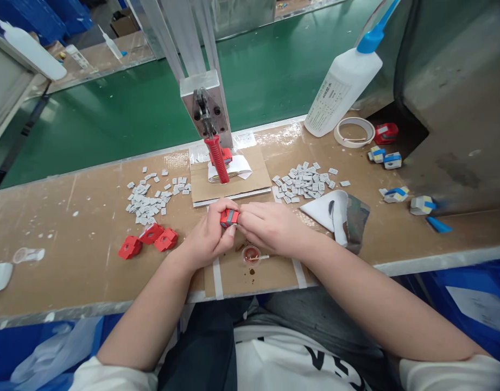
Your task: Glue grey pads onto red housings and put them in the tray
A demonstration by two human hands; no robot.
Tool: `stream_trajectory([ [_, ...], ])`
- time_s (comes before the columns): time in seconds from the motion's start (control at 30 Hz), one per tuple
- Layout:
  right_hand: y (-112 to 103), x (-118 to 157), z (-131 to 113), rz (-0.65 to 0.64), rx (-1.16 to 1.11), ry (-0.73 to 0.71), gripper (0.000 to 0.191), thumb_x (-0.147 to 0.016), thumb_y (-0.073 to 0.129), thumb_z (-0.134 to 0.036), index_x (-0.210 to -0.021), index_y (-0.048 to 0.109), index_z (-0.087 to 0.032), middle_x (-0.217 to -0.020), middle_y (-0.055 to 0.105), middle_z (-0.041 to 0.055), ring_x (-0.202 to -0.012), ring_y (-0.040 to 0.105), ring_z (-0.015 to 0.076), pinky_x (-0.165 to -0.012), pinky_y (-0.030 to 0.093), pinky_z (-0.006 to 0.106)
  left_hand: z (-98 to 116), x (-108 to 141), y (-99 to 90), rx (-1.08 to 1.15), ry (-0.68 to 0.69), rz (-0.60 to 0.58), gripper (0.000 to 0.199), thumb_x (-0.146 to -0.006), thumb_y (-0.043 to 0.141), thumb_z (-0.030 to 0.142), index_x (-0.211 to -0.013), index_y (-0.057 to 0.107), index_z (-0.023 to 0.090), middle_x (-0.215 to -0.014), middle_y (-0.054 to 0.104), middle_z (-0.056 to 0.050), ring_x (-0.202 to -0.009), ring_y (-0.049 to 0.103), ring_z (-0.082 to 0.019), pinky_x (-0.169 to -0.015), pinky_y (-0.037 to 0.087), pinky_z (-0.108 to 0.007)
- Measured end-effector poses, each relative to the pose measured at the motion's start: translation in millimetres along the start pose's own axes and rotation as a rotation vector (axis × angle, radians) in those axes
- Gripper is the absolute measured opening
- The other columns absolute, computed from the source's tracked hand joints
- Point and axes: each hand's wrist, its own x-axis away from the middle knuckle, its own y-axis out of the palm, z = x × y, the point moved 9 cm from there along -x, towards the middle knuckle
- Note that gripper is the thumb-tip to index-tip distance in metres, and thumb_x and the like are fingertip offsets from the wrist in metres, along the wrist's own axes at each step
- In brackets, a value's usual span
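My left hand [211, 234] is closed around a small red plastic part with grey patches [229, 218], its thumb below and fingers above. The fingers of my right hand [272, 228] are bent in against the right edge of the same part; their tips are partly hidden. Just below my hands sits a small clear cup of reddish-brown liquid [251, 253] with a thin white stick across its rim. To the left lie several red blocks with holes [166, 239]. A camouflage-and-white cloth [351, 217] lies beside my right forearm.
A toggle clamp with a red handle [217, 160] stands ahead, over cardboard. Piles of small grey tiles lie left [146, 202] and right [302, 182]. Farther right are a white squeeze bottle [339, 89], a tape roll [354, 132] and several blue-striped parts [392, 160]. Behind runs a green belt [266, 70].
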Motion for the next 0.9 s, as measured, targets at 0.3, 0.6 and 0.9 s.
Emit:
stream_trajectory([
  [0.3, 4.9, 1.8, 3.7, -0.017, 0.003, 0.097, 0.021, -0.107, 0.042, -0.016, -0.091, 0.054, -0.022, -0.084, 0.061, 0.0024, -0.077, 0.053, 0.0178, -0.067, 0.034, 0.03, -7.1, 3.9, 1.5, -0.013, -0.066, 0.064, 0.029, -0.105, 0.05, 0.028, -0.132, 0.041, 0.023, -0.12, 0.058, -0.01, -0.107, 0.061, -0.024, -0.092, 0.052, -0.039],
  [0.6, 0.6, 2.4, 11.2, -0.059, 0.073, 0.106, 0.021, -0.106, 0.044, -0.021, -0.088, 0.055, -0.021, -0.082, 0.063, 0.0027, -0.072, 0.053, 0.0179, -0.064, 0.032, 0.032, -26.4, 4.2, 9.2, 0.243, -0.321, 0.003, 0.032, -0.103, 0.051, 0.032, -0.132, 0.044, 0.024, -0.111, 0.057, -0.006, -0.097, 0.058, -0.023, -0.085, 0.051, -0.038],
  [0.9, 13.8, 6.3, 12.3, -0.174, 0.117, 0.104, 0.018, -0.108, 0.044, -0.023, -0.103, 0.06, -0.018, -0.092, 0.069, 0.0069, -0.081, 0.06, 0.0201, -0.065, 0.033, 0.033, -29.3, 4.6, 11.9, 0.231, -0.419, -0.066, 0.037, -0.098, 0.054, 0.028, -0.133, 0.045, 0.024, -0.101, 0.058, -0.003, -0.088, 0.057, -0.021, -0.079, 0.048, -0.035],
])
